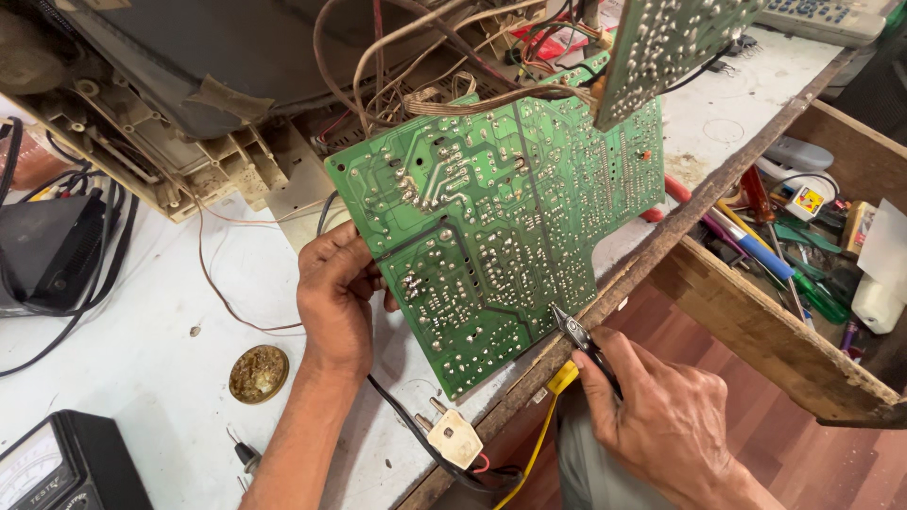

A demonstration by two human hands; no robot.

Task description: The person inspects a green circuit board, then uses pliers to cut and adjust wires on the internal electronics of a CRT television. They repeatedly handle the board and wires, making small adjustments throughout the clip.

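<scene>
Board (501, 227), green, solder side up, stands tilted on the bench (132, 359) w/ its lower corner near the wooden front edge. Long axis runs lower-left to upper-right; top end leans toward the TV chassis (170, 104), wires (416, 66) trailing off it.

L hand (335, 302) clamped on the board's left edge, thumb on the face, fingers behind.

R hand (661, 416) closed round cutters (578, 338), black grips. Cutter tip points up-left, touching the board's lower right edge; can't tell if the blades are apart.

Nearby: brass tin (258, 373) left of the L wrist, white plug (455, 437) below the board, meter (57, 467) at bottom left. Open drawer (756, 331) w/ tools at right.
</scene>
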